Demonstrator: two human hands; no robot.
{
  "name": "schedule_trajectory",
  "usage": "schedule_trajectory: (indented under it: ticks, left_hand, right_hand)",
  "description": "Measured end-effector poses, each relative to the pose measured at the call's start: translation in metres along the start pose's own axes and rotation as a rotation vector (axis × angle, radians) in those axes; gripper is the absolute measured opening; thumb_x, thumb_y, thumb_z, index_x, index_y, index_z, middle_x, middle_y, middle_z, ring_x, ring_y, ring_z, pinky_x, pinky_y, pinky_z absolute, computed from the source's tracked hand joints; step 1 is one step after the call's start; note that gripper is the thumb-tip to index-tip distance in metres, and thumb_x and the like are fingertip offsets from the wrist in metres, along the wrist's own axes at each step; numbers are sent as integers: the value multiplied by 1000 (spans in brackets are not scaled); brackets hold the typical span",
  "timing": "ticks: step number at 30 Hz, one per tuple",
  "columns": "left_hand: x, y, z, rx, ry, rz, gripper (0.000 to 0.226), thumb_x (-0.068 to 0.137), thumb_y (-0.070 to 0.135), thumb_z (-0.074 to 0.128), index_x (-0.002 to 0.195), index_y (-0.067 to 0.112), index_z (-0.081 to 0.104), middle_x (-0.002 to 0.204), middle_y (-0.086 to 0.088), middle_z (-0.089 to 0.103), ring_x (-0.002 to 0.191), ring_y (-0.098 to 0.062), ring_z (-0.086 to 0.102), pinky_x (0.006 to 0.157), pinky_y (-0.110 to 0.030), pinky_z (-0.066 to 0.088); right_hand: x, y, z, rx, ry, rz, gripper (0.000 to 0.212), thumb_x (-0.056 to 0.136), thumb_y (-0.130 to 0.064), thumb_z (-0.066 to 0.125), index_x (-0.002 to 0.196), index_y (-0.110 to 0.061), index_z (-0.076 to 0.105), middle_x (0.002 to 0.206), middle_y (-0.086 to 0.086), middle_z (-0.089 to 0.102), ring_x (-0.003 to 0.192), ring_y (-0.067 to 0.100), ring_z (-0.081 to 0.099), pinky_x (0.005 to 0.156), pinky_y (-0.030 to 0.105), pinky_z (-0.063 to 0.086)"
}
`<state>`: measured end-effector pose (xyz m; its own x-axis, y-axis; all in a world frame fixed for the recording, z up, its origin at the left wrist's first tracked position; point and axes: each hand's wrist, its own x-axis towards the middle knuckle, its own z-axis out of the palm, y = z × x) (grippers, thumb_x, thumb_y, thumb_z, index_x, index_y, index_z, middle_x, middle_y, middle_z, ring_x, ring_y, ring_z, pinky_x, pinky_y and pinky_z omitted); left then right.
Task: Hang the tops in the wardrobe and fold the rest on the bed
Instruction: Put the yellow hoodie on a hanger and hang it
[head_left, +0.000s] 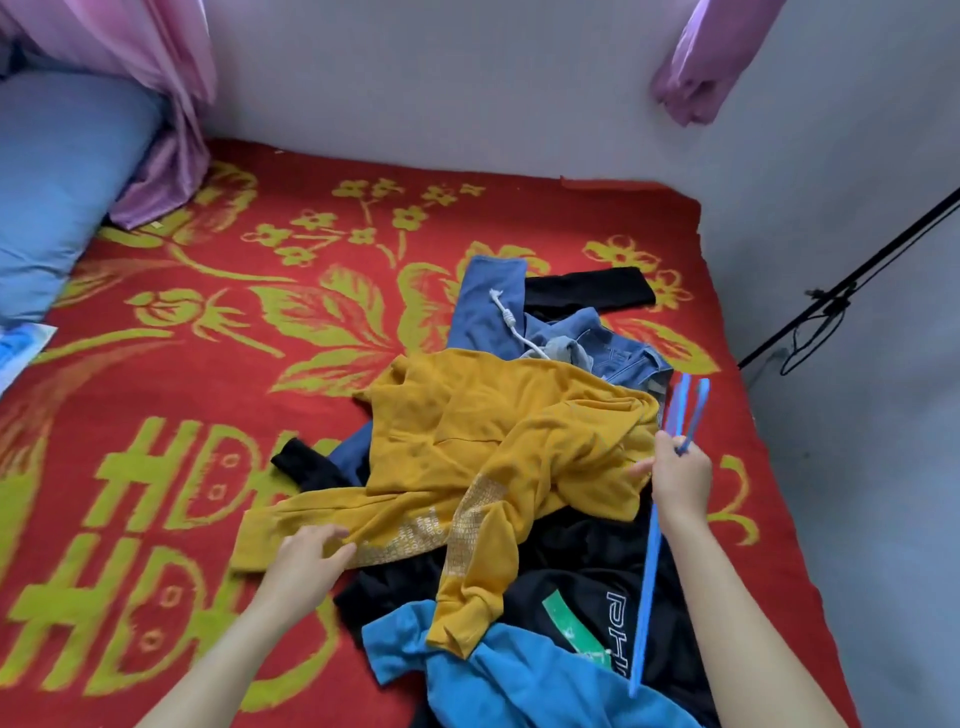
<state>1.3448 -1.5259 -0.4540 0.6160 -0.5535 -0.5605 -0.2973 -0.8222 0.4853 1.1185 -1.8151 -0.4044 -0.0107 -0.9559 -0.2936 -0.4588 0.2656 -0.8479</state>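
Observation:
A heap of clothes lies on the right half of the bed. On top is a mustard-yellow top (498, 447). My left hand (311, 558) pinches the end of its sleeve near the front. My right hand (680, 480) grips a blue plastic hanger (647, 587) at the yellow top's right edge. Under the top lie a black garment with white lettering (587, 582), a bright blue top (519, 680), a denim piece (618, 348) and a dark blue garment with a white drawstring (485, 306).
The bed carries a red blanket with yellow flowers (218, 332). A blue pillow (57, 182) lies at the back left under pink curtains (156, 78). Grey walls close the far and right sides. A black pole with a cable (831, 301) leans at the right.

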Motion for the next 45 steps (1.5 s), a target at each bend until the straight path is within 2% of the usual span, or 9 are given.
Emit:
schedule_trajectory:
  ticks: [3,9,14,24,31,34,39,42,45]
  left_hand:
    - [0,-1,-1,16,-12,-7,31,97,32,47,124,20,54,135,-4,47,129,-21,35,96,-32,36]
    - [3,-15,-23,23,30,-67,27,97,32,46,119,19,57,127,-1,51,88,-19,52,62,-23,42]
    - [1,-30,-24,-33,117,-110,14,94,25,52,103,21,62,111,1,61,83,-21,60,67,-29,45]
    - [-3,-33,5,-149,47,-152,9,93,21,55,98,23,62,102,3,63,95,-13,55,76,-28,40]
    - [-6,-27,9,-195,21,-127,11,94,25,53,102,25,61,104,7,60,101,-11,54,79,-24,38]
    - [-11,-30,10,-161,42,-113,12,95,24,52,101,23,62,103,6,61,83,-7,53,69,-23,38]
    - [-19,-33,11,-111,49,-123,12,96,24,50,100,23,61,99,5,63,67,-2,48,55,-15,34]
    - [-24,-25,16,-132,22,-124,13,96,24,50,99,22,62,96,8,65,78,-14,61,59,-21,42]
    - [-28,-11,25,-137,-5,-70,11,95,23,51,96,25,62,92,14,62,80,-11,61,59,-20,42]
  right_hand:
    - [36,40,20,-244,-32,139,25,95,-28,46,87,-5,50,86,13,57,76,32,54,67,35,40]
    - [73,84,59,-52,-96,487,76,85,-50,60,137,-1,35,137,17,44,120,40,47,98,50,43]
    - [84,86,94,-35,16,489,75,79,-43,70,129,4,41,130,19,50,117,40,50,99,49,43]
    - [77,100,89,-196,171,399,16,85,-6,58,99,-6,51,118,21,58,106,38,56,91,43,46]
    - [81,109,88,-179,148,424,60,78,-32,74,118,1,44,125,22,52,119,41,46,97,46,40]
    - [78,122,91,-166,133,472,61,78,-25,74,122,4,42,128,23,51,120,39,46,98,43,39]
    - [68,120,82,-92,124,482,13,84,-2,62,79,-3,50,89,14,55,84,29,52,83,38,46]
    - [67,113,62,-73,118,487,32,79,9,60,59,-9,42,63,5,50,75,26,50,69,36,45]
    - [62,114,45,-126,134,455,31,82,3,59,62,-10,39,75,11,56,76,27,47,68,34,39]
